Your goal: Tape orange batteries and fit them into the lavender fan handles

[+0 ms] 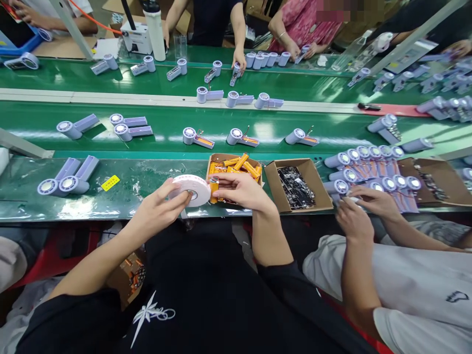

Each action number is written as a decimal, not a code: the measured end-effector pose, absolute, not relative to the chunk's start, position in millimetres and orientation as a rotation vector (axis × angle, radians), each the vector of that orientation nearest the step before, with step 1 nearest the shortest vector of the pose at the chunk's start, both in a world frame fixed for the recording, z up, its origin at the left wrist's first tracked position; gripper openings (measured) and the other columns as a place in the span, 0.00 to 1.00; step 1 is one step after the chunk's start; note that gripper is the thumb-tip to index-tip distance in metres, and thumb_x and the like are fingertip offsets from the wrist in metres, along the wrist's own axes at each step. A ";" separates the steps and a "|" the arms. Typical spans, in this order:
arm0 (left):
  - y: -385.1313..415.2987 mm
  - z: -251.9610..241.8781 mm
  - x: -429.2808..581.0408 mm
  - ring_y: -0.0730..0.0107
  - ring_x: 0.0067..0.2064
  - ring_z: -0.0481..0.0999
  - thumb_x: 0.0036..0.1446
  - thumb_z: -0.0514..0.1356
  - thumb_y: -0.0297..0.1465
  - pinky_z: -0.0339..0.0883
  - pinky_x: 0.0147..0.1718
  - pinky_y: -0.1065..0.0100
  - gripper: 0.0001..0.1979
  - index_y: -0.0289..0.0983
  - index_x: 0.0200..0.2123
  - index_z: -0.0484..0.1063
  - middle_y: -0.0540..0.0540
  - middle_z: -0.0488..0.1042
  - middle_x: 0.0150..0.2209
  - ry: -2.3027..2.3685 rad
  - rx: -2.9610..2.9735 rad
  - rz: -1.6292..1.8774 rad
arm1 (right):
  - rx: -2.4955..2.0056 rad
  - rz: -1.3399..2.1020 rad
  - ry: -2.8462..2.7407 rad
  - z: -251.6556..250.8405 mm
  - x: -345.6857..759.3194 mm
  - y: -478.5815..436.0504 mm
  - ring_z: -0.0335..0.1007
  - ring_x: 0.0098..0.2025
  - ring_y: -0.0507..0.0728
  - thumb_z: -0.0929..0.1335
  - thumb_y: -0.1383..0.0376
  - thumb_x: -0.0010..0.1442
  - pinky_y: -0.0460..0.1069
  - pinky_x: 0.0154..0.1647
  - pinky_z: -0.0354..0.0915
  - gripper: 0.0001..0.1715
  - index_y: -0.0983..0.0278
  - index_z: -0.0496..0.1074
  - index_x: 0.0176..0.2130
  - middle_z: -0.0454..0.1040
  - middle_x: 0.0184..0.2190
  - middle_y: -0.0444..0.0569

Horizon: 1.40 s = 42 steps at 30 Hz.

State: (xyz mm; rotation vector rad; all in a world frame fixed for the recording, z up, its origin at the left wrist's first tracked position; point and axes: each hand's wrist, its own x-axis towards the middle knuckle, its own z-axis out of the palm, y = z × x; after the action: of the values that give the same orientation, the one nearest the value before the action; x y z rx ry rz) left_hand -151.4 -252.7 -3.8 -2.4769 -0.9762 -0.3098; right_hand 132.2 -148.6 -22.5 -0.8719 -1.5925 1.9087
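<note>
My left hand is closed around a white roll of tape, its thumb at the roll's core. Right beside the roll, my right hand pinches an orange battery cell upright, against or very near the tape's edge. Behind the right hand stands a cardboard box holding several orange battery cells. Past it, on the belt, lie lavender fan housings, some with orange cells in their open handles. Whether a strip of tape joins roll and cell cannot be made out.
A box of small dark circuit parts is right of the cells. Two fan housings and a yellow label lie left. At right, a co-worker's hands work beside rows of housings. Other people sit across the belt.
</note>
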 end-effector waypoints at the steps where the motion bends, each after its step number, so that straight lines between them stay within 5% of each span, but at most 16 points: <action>1: -253.9 -5.0 -151.3 0.62 0.64 0.77 0.68 0.59 0.15 0.68 0.75 0.53 0.28 0.42 0.66 0.74 0.52 0.80 0.59 -1.013 -2.515 -0.326 | -0.906 1.896 -1.532 -26.2 129.5 -152.2 0.85 0.53 0.62 0.85 0.59 0.48 0.56 0.61 0.80 0.33 0.64 0.85 0.53 0.85 0.47 0.52; 5: -264.0 -12.3 -138.8 0.56 0.52 0.76 0.69 0.66 0.23 0.73 0.60 0.50 0.23 0.40 0.65 0.75 0.46 0.83 0.51 -1.226 -2.402 -0.455 | -0.913 1.685 -0.998 -50.9 95.4 -179.7 0.85 0.52 0.63 0.86 0.55 0.44 0.58 0.58 0.82 0.35 0.63 0.81 0.49 0.85 0.48 0.54; 9: -289.5 -38.6 -119.7 0.56 0.42 0.70 0.70 0.68 0.37 0.67 0.41 0.51 0.21 0.32 0.60 0.76 0.39 0.82 0.45 -1.406 -2.352 -0.617 | -0.862 1.516 -0.637 -62.3 82.0 -173.3 0.85 0.50 0.61 0.87 0.53 0.42 0.54 0.55 0.83 0.35 0.62 0.78 0.45 0.85 0.49 0.54; 13: -295.1 -80.3 -148.4 0.53 0.49 0.73 0.66 0.69 0.31 0.67 0.48 0.51 0.21 0.36 0.61 0.78 0.39 0.82 0.50 -1.585 -2.493 -0.483 | -0.734 1.199 -0.669 -45.7 129.3 -124.9 0.84 0.49 0.52 0.86 0.54 0.47 0.46 0.52 0.81 0.28 0.61 0.80 0.44 0.84 0.51 0.47; 16: -255.2 -101.2 -204.3 0.45 0.61 0.71 0.58 0.77 0.38 0.68 0.60 0.49 0.27 0.41 0.61 0.81 0.42 0.81 0.57 -1.879 -2.741 -0.326 | -0.740 1.161 -0.664 -42.6 155.6 -114.1 0.84 0.49 0.52 0.86 0.56 0.48 0.45 0.52 0.81 0.31 0.61 0.80 0.48 0.84 0.52 0.47; 20: -157.5 -102.8 -274.0 0.54 0.58 0.77 0.73 0.64 0.41 0.68 0.63 0.55 0.15 0.40 0.53 0.84 0.42 0.83 0.54 -2.323 -2.544 -0.544 | -0.842 1.341 -0.650 -63.0 152.0 -138.6 0.86 0.42 0.54 0.88 0.60 0.45 0.45 0.43 0.82 0.37 0.61 0.80 0.52 0.86 0.46 0.50; 25: -50.2 -91.8 -317.9 0.30 0.76 0.53 0.75 0.59 0.37 0.55 0.70 0.35 0.21 0.36 0.64 0.79 0.36 0.69 0.72 -2.318 -2.030 -0.096 | -0.907 1.369 -0.643 -75.8 142.0 -154.6 0.87 0.42 0.58 0.88 0.61 0.43 0.47 0.42 0.83 0.36 0.60 0.81 0.50 0.86 0.46 0.53; 28: -25.1 -85.1 -327.5 0.24 0.71 0.59 0.73 0.54 0.26 0.67 0.59 0.37 0.21 0.30 0.61 0.80 0.29 0.70 0.68 -2.244 -2.141 0.271 | -0.926 1.359 -0.733 -78.0 150.9 -155.7 0.87 0.42 0.61 0.87 0.62 0.46 0.51 0.41 0.84 0.32 0.60 0.81 0.49 0.86 0.45 0.55; 31: -21.6 -81.2 -321.1 0.32 0.69 0.63 0.66 0.56 0.19 0.69 0.58 0.47 0.20 0.31 0.56 0.82 0.31 0.73 0.64 -2.126 -2.293 0.375 | -0.966 1.366 -0.915 -79.4 164.0 -149.8 0.87 0.40 0.64 0.86 0.63 0.49 0.51 0.37 0.83 0.26 0.61 0.83 0.47 0.85 0.42 0.57; 39: -24.6 -88.7 -282.9 0.42 0.59 0.72 0.61 0.57 0.17 0.69 0.49 0.57 0.17 0.31 0.49 0.82 0.31 0.78 0.55 -2.012 -2.545 0.500 | -0.854 1.258 -1.476 -29.6 90.5 -64.4 0.87 0.44 0.60 0.85 0.60 0.48 0.50 0.49 0.84 0.28 0.63 0.86 0.49 0.86 0.44 0.53; 42: -12.1 -86.6 -286.8 0.44 0.56 0.76 0.61 0.64 0.24 0.68 0.48 0.59 0.11 0.33 0.45 0.84 0.33 0.82 0.49 -2.092 -2.584 0.511 | -0.763 1.295 -1.636 -41.9 26.3 -11.6 0.87 0.45 0.58 0.83 0.57 0.50 0.52 0.55 0.83 0.28 0.64 0.86 0.50 0.86 0.45 0.50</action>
State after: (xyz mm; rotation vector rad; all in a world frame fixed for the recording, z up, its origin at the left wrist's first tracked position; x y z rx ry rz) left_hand -286.8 -12.1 -86.6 -2.5836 -2.0917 0.5106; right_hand 26.3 -11.6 -41.9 -0.7631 -1.6364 1.2947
